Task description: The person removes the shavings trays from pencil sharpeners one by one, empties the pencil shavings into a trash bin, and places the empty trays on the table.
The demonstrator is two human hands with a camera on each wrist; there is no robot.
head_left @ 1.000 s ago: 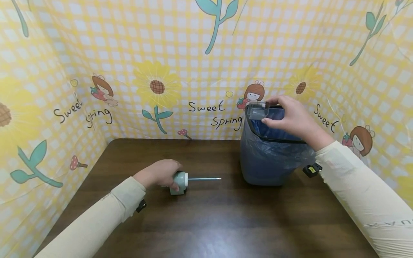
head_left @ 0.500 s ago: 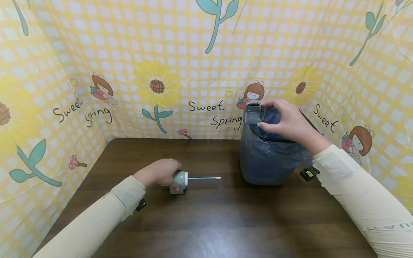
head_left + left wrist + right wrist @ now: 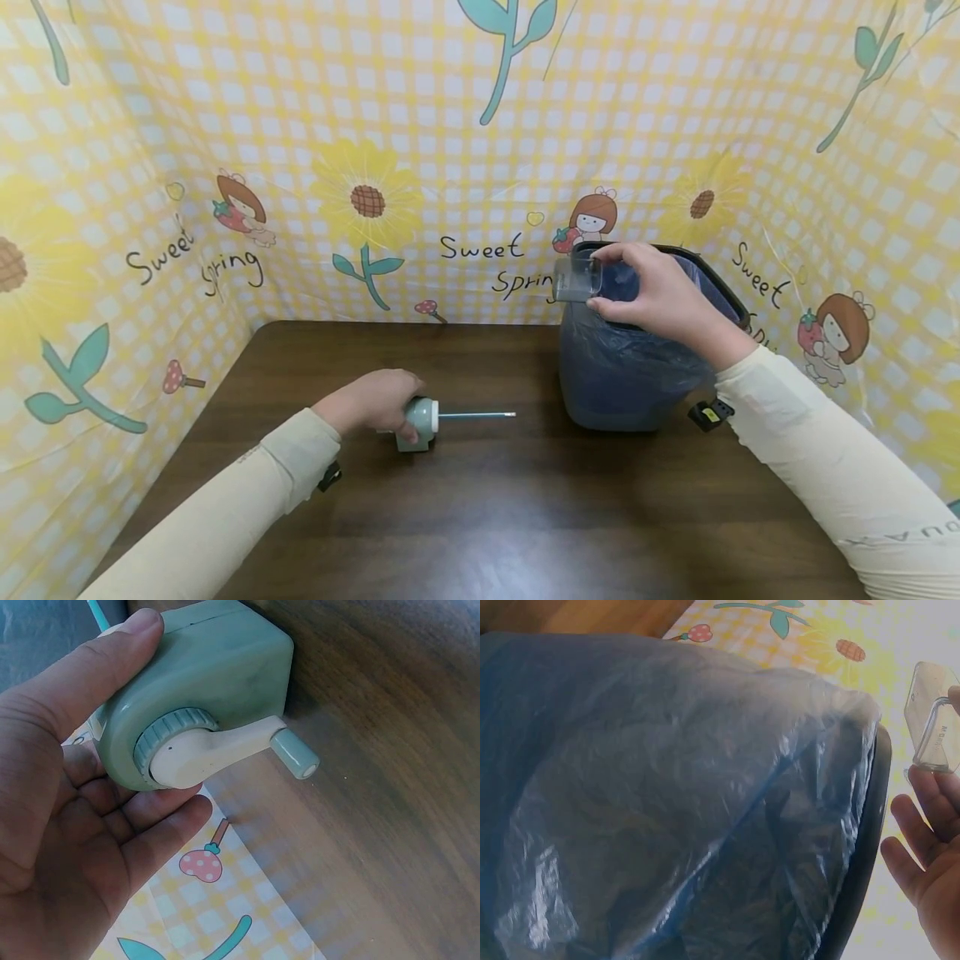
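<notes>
My left hand point(image 3: 375, 401) grips a pale green crank pencil sharpener point(image 3: 422, 419) on the table, thumb on its near side. A blue pencil point(image 3: 477, 414) sticks out of the sharpener's right end. In the left wrist view the white crank arm point(image 3: 217, 754) and its green knob point(image 3: 295, 754) show at the sharpener's other end. Between thumb and fingertips my right hand point(image 3: 660, 292) pinches a clear plastic shavings drawer point(image 3: 576, 280) at the bin's upper left edge. The right wrist view catches the drawer point(image 3: 932, 724) at the right edge, see-through, with no shavings visible inside.
A waste bin point(image 3: 622, 383) with a blue plastic liner point(image 3: 645, 787) and dark rim stands at the table's back right. The brown wooden table point(image 3: 465, 517) meets yellow checked cloth walls point(image 3: 420, 108) behind and at both sides.
My right hand has carried the drawer left and slightly down, from over the bin's opening to its left rim. The left hand and sharpener have stayed put.
</notes>
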